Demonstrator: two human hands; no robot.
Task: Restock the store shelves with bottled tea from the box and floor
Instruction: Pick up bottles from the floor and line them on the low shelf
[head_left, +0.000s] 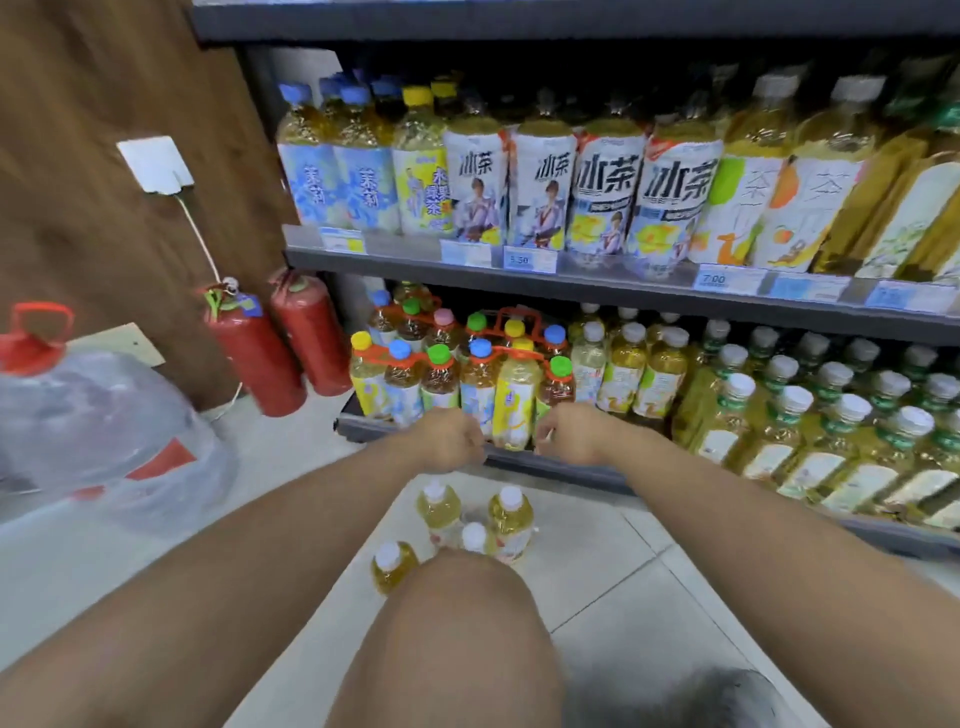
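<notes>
Head view, looking down past a bare knee (467, 623) to the foot of a drinks shelf. The person is low over a pale tiled floor (649, 597).

Hands: the left hand (451, 441) and right hand (569, 434) both reach to the front lip of the bottom shelf (582, 472). They are close together, one on each side of a yellow-labelled bottle (514, 410) standing at the shelf front. The fingers of both are curled inward. Whether they grip anything I cannot tell, because the fingertips are blurred and turned away.

Task stock: four small tea bottles (510, 512) with white caps stand upright on the floor just in front of the bottom shelf, between the two forearms. The knee partly covers the nearest two.

Bottom shelf, left part: mixed-cap bottles (439, 384) joined in packs by orange carriers (511, 315). Right part: rows of white-capped bottles (789, 410), packed up to the front edge.

Middle shelf (597, 293): large tea bottles (670, 202) stand in a row, with price tags (530, 259) along the edge.

Left of the shelving: two red fire extinguishers (257, 353) lean against a wooden wall (93, 182). A white socket plate (156, 163) is fixed above them, with a cord running down. Nearer the person, a big clear water jug (98, 426) with a red handle sits on the floor — well apart from the tea bottles.
</notes>
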